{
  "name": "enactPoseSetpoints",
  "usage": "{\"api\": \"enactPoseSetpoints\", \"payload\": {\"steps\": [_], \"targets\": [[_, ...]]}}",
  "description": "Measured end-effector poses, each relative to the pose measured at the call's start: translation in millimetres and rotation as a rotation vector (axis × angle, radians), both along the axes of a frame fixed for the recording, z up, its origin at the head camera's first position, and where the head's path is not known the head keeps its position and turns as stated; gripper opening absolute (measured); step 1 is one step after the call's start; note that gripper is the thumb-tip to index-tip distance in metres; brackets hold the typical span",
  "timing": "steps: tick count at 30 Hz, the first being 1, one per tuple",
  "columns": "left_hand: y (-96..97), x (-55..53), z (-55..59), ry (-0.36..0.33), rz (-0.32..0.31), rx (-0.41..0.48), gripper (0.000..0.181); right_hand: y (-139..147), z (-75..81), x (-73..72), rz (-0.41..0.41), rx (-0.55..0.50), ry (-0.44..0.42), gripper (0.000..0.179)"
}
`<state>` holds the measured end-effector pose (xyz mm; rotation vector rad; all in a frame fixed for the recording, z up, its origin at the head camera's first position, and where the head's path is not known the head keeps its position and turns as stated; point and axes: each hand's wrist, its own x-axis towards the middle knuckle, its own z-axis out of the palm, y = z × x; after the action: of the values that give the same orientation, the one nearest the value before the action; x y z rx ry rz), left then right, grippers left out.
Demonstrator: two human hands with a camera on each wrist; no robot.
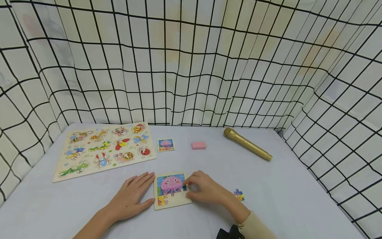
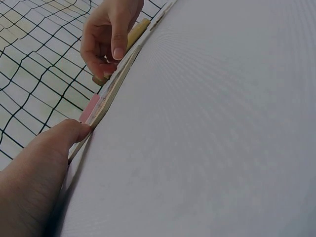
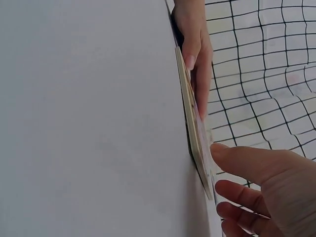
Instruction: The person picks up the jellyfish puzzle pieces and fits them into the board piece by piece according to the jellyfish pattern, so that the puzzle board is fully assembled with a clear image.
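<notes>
A small wooden jigsaw board (image 1: 179, 201) with a pink jellyfish picture lies between the hands; its lower right part shows bare wood. My left hand (image 1: 132, 196) rests flat on the table, its fingertips and thumb against the board's left edge. Over the right side of the board is my right hand (image 1: 206, 189), index fingertip at a dark blue jigsaw piece (image 1: 184, 188). Thumb and fingers stand apart in the right wrist view, with nothing visible between them. A loose blue and yellow jigsaw piece (image 1: 239, 195) lies right of the right wrist.
A large insect puzzle board (image 1: 111, 146) lies at the back left. Behind the jellyfish board are a small jellyfish picture card (image 1: 165, 145) and a pink block (image 1: 198, 145). A gold microphone (image 1: 247, 144) lies at the back right. Black wire mesh (image 1: 179, 66) surrounds the table.
</notes>
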<state>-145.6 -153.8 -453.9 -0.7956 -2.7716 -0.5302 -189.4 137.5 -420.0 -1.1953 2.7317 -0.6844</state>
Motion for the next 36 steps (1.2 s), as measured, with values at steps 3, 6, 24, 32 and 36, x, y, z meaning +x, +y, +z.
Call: {"api": "enactPoseSetpoints", "payload": {"steps": [3,6,24,32,36], "targets": [[0.0,-0.2,0.0,-0.003,0.0,0.003,0.07,13.2,0.3,-0.4,-0.027,0.001,0.016,0.027],[-0.7,-0.4,-0.1,0.004,-0.004,0.008,0.07,27.0,1.7,-0.1,-0.061,0.006,0.025,0.028],[-0.3,-0.9,-1.0,-0.023,0.005,0.001,0.071,92.1,-2.3,3.9,-0.184,-0.037,-0.008,0.022],[0.1,0.0,0.1,-0.029,0.005,0.007,0.071,102.7,-3.5,7.7,-0.181,-0.042,-0.072,0.025],[-0.1,0.2,0.6,-0.027,0.006,0.001,0.071,103.8,-2.8,8.3,-0.147,-0.034,-0.113,0.029]]}}
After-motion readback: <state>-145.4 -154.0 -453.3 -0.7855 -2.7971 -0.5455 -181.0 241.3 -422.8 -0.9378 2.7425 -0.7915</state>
